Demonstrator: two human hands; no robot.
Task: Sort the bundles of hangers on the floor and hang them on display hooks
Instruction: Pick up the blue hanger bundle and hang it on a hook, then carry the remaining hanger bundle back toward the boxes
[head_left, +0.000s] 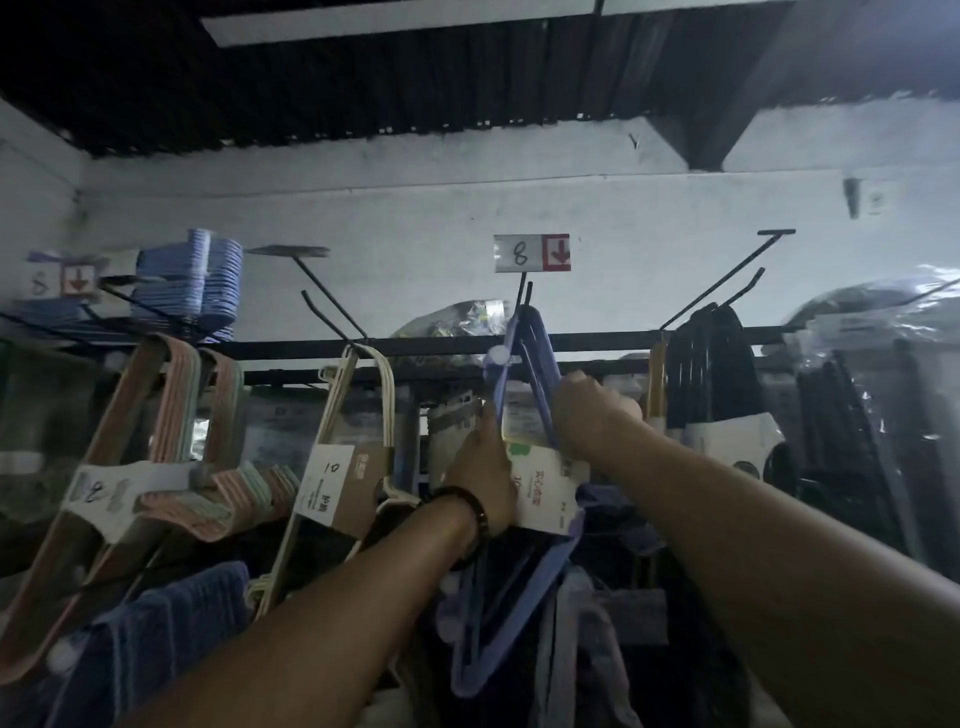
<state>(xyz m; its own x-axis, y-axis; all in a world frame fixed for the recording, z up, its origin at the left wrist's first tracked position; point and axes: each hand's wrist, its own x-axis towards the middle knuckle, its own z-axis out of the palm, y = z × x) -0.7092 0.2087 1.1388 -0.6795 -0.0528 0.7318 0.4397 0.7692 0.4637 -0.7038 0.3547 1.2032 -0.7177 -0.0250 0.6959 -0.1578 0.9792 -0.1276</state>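
Observation:
A bundle of blue hangers with a white paper label hangs from the centre display hook, under a price tag marked 8. My left hand grips the bundle's left side by the label. My right hand grips the hanger necks higher up on the right. Both arms reach up from the bottom of the view.
A cream hanger bundle marked 10 hangs on the hook to the left. Pink and green hangers hang farther left, under stacked blue hangers. Black hangers and plastic-wrapped goods hang right. One bare hook juts out.

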